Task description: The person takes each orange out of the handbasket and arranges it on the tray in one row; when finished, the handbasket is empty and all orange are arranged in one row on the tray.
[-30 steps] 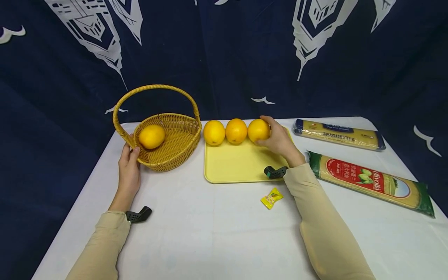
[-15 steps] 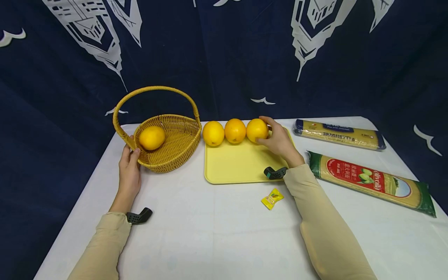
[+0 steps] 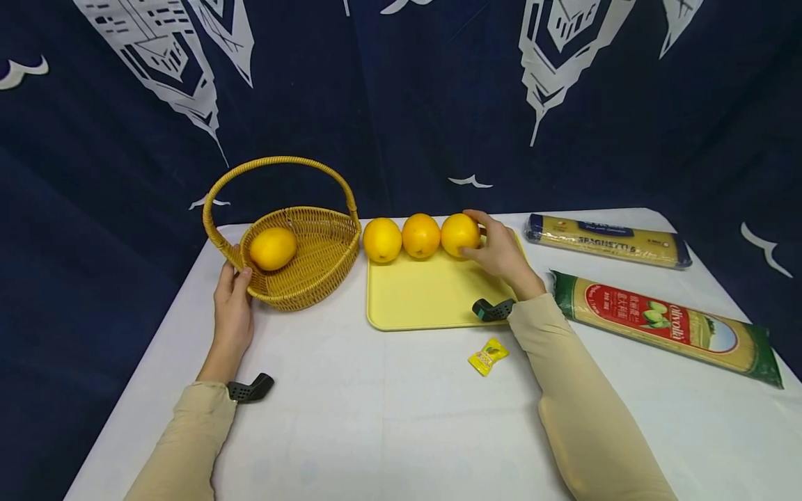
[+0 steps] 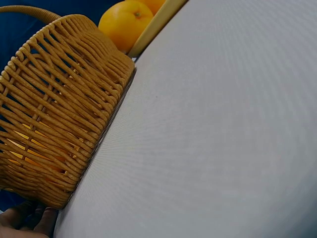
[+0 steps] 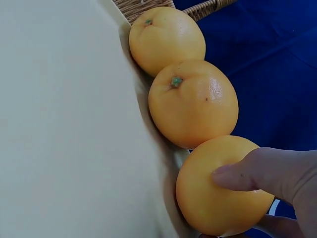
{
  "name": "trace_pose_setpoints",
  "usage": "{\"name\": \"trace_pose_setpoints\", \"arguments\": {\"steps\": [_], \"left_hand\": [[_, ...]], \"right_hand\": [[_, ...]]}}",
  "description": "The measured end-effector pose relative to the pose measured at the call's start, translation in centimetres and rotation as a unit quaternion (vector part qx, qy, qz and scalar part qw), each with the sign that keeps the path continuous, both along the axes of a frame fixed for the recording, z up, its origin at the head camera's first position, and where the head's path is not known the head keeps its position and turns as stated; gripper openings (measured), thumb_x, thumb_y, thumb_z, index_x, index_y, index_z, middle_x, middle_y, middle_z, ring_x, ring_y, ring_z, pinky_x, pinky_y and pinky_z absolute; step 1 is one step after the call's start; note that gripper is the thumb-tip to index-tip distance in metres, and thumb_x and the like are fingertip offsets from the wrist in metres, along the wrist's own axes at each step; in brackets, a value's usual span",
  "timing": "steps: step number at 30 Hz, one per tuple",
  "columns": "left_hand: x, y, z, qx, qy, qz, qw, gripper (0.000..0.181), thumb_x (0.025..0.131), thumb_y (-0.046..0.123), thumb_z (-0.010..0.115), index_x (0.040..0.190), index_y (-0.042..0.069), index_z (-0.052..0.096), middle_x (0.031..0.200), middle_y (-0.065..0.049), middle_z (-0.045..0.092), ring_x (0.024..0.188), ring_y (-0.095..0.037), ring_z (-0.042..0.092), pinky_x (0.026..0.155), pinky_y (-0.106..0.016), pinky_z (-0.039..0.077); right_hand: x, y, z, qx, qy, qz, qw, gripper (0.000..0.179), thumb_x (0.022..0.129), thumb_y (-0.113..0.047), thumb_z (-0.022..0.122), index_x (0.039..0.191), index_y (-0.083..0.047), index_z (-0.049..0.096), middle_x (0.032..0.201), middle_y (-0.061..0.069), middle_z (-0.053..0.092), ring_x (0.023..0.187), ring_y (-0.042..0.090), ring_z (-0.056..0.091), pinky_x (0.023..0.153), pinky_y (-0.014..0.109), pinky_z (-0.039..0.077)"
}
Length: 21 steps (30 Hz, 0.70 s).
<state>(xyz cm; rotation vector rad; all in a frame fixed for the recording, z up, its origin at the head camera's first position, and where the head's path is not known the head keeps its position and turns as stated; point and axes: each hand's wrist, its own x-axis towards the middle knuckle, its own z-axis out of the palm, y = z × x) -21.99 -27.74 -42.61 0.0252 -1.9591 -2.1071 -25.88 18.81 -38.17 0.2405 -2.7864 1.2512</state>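
My left hand (image 3: 233, 306) grips the left side of a wicker basket (image 3: 313, 282), its thumb by the rim near the foot of the tall handle. One orange (image 3: 273, 248) lies inside the basket. In the left wrist view, fingers (image 4: 47, 223) show at the basket's near end. Three oranges stand in a row along the back of a yellow tray (image 3: 432, 299): a left orange (image 3: 382, 240), a middle orange (image 5: 193, 106) and a right orange (image 3: 460, 235). My right hand (image 3: 501, 254) holds the right orange, its thumb (image 5: 242, 173) lying across the fruit.
A small yellow wrapped candy (image 3: 488, 357) lies in front of the tray. At the right are two packs: a blue-ended spaghetti pack (image 3: 608, 240) and a green-ended pasta pack (image 3: 667, 323). A dark blue cloth (image 3: 401, 118) hangs behind the white table (image 3: 351, 417).
My right hand has nudged the row of oranges very slightly left over the tray. My left hand keeps its hold on the basket.
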Motion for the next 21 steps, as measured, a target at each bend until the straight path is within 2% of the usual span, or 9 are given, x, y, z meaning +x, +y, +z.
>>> {"name": "trace_pose_setpoints", "arguments": {"steps": [17, 21], "left_hand": [[0.0, -0.2, -0.1, -0.006, 0.000, 0.002, 1.0000, 0.056, 0.115, 0.023, 0.043, 0.168, 0.021, 0.027, 0.176, 0.000, 0.022, 0.161, -0.013, 0.022, 0.132, -0.026, 0.021], [0.1, -0.1, -0.2, -0.011, -0.006, 0.001, 0.9999, 0.055, 0.115, 0.024, 0.043, 0.168, 0.023, 0.027, 0.175, 0.001, 0.022, 0.160, -0.012, 0.024, 0.132, -0.027, 0.022]], "right_hand": [[0.0, -1.1, 0.1, -0.004, 0.002, -0.029, 0.9996, 0.076, 0.093, -0.004, 0.076, 0.160, -0.004, 0.041, 0.160, 0.023, 0.047, 0.140, 0.044, 0.051, 0.119, 0.055, 0.045], [0.0, -0.8, -0.1, -0.008, -0.006, -0.021, 0.9997, 0.076, 0.094, -0.003, 0.075, 0.161, -0.004, 0.039, 0.162, 0.023, 0.044, 0.143, 0.045, 0.048, 0.121, 0.056, 0.043]]}}
